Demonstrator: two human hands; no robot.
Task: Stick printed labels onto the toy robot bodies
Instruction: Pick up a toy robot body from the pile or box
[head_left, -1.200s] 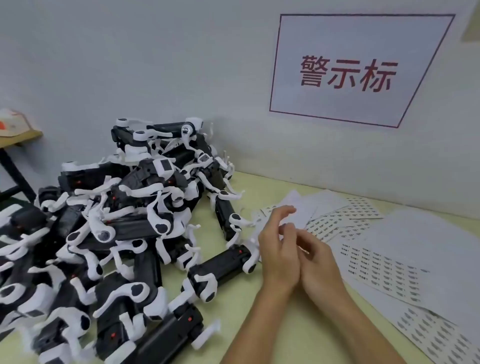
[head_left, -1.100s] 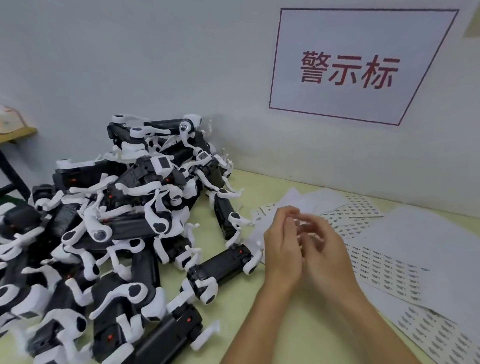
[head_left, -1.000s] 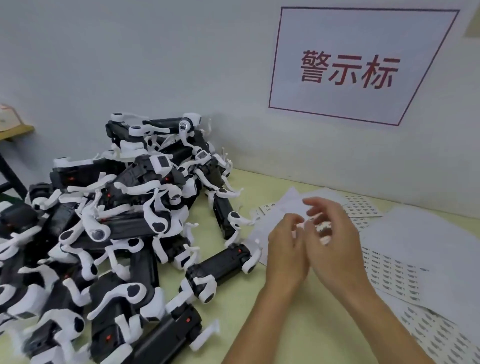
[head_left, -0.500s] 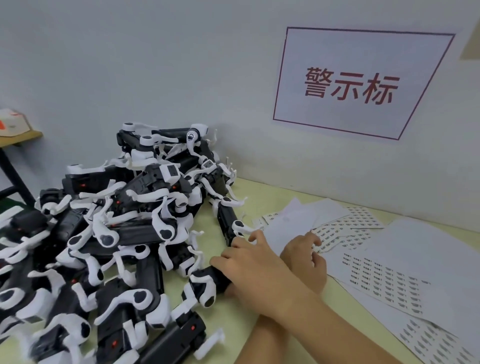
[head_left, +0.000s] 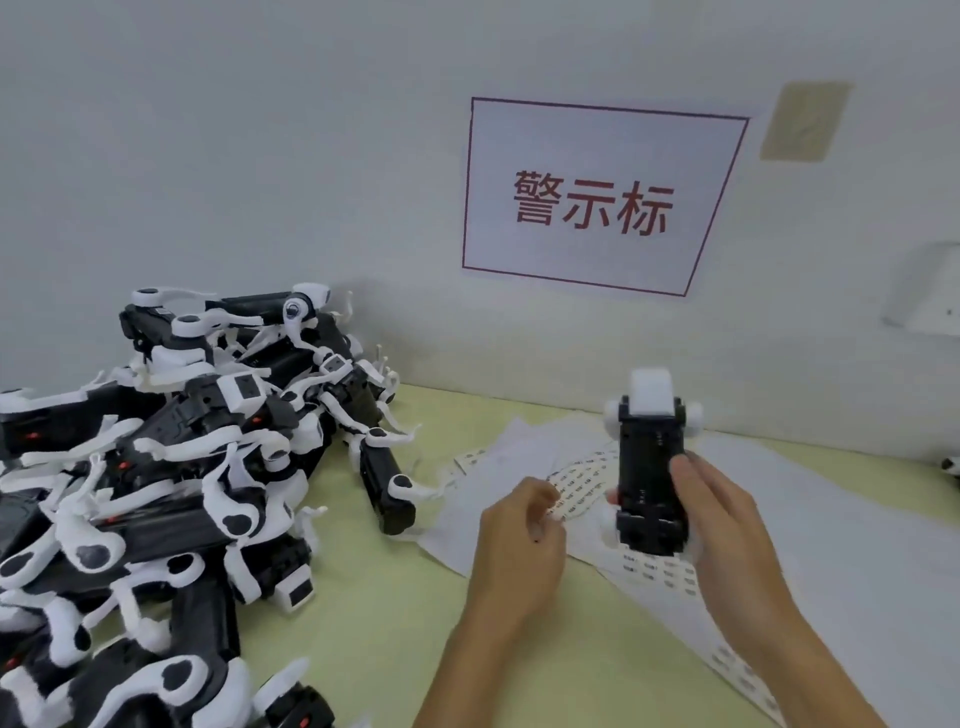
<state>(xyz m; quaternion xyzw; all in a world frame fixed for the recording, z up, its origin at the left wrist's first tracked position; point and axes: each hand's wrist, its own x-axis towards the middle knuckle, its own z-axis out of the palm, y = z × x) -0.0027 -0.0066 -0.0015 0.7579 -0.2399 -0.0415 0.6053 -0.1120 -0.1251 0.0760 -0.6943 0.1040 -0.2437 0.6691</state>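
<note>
Toy robot body (head_left: 649, 467) upright in right hand (head_left: 727, 540)
Its fingers clasp the black body; left hand (head_left: 519, 540), fingers curled, hovers over label sheets (head_left: 582, 467).

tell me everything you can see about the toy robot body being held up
The toy robot body is a black, plastic-looking block with a white head piece at the top and white rounded joints at its upper corners. It stands roughly upright above the label sheets, gripped by the right hand, whose fingers curl over its side.
</note>
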